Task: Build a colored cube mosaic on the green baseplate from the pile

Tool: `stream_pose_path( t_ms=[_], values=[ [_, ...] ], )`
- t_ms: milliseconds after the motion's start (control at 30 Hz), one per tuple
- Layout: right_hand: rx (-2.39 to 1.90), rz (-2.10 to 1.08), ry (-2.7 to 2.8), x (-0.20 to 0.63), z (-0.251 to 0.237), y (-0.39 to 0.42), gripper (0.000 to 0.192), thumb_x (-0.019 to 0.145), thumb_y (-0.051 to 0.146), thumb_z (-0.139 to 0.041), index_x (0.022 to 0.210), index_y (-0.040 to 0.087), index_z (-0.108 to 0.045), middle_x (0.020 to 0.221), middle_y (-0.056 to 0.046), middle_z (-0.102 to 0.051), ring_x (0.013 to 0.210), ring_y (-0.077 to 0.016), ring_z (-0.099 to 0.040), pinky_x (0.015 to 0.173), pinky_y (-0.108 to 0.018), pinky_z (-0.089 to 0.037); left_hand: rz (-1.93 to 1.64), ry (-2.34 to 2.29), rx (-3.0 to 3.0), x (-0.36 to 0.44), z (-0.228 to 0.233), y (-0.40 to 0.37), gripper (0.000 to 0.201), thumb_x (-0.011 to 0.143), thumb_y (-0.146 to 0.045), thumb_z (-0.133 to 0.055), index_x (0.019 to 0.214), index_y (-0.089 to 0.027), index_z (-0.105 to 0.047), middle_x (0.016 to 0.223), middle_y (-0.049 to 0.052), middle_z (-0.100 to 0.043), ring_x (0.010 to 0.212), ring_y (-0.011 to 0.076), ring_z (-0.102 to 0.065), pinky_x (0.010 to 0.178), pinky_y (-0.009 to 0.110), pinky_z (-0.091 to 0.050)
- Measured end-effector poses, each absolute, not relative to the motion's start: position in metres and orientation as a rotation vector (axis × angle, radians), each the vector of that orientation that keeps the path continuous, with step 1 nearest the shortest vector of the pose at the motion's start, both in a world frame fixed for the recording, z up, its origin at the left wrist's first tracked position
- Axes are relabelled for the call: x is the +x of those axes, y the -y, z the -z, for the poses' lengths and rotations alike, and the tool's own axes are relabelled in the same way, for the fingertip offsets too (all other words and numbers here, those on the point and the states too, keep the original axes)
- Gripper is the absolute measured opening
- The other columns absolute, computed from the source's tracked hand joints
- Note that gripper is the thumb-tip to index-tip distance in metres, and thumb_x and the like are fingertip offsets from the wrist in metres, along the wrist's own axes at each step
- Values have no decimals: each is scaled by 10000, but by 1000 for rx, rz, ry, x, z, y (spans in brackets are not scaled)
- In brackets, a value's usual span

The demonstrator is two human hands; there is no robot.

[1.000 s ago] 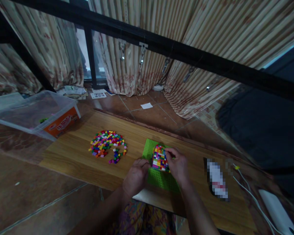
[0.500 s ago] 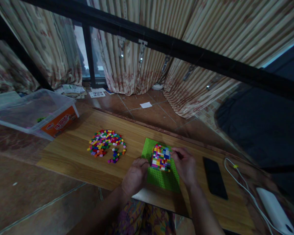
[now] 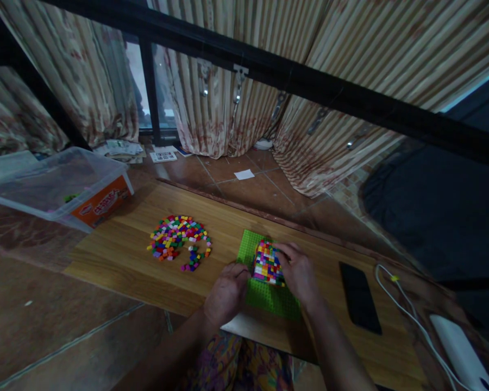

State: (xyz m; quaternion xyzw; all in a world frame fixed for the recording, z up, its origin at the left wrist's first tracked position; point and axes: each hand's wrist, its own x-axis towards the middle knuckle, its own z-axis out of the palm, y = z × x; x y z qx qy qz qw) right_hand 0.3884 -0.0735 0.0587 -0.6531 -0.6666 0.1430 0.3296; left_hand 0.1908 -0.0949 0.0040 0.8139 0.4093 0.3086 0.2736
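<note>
Fingers (image 3: 284, 251) press brick block (image 3: 266, 263) (green baseplate (image 3: 269, 296) beneath).

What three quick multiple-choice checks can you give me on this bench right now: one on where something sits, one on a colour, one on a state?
1. Where does the pile of loose bricks lie relative to the baseplate?
A. To its left on the table
B. On top of it
C. Inside the clear tub

2. What colour is the baseplate?
A. Red
B. Bright green
C. White

3. What is the right hand doing?
A. Holding the phone
B. Resting flat on bare wood, away from the bricks
C. Fingers on the multicoloured brick block

Answers:
1. A: the pile lies on the table, left of the plate.
2. B: the studded plate shows bright green around the block.
3. C: its fingers touch the block's right and far edge, while the left hand rests at the plate's left edge; the phone lies untouched.
</note>
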Motion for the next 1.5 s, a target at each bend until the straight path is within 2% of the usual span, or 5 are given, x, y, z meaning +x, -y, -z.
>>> stream_pose_path(
  t_ms=[100,367,1067,1367,1500],
  values=[
    [-1728,-342,1753,387,-57,70,257,863,242,-491,1002,213,-705,971,-49,-709,889,-195,-661,835,-330,-501,-834,-1093,2204,191,-3,94,211,872,-79,-465,953,-186,-627,969,54,-629,952,183,-545,874,323,-482],
    [-1726,-222,1875,387,-55,62,209,863,229,-490,800,205,-687,813,-32,-648,746,-170,-629,706,-285,-478,-868,-1095,2225,191,1,94,219,852,-60,-481,950,-188,-629,967,52,-637,934,184,-552,846,319,-494],
    [-1783,-172,1874,386,-49,62,347,828,209,-446,1079,209,-686,1002,-70,-721,866,-209,-671,830,-358,-522,-914,-1087,2247,193,5,94,208,841,-58,-491,939,-180,-629,954,52,-634,926,183,-554,836,321,-503],
    [-1785,-214,1741,391,-48,68,310,831,280,-480,1046,200,-689,987,-78,-720,844,-214,-672,795,-362,-528,-897,-1099,2244,193,3,94,199,834,-57,-499,933,-179,-619,967,55,-635,933,184,-558,840,324,-507],
    [-1814,-94,1637,399,-49,70,328,858,384,-509,1030,177,-697,1038,-112,-707,974,-254,-642,894,-412,-489,-890,-1089,2237,193,4,94,219,845,-64,-485,963,-182,-626,967,56,-636,929,185,-560,842,331,-506]
  ],
)
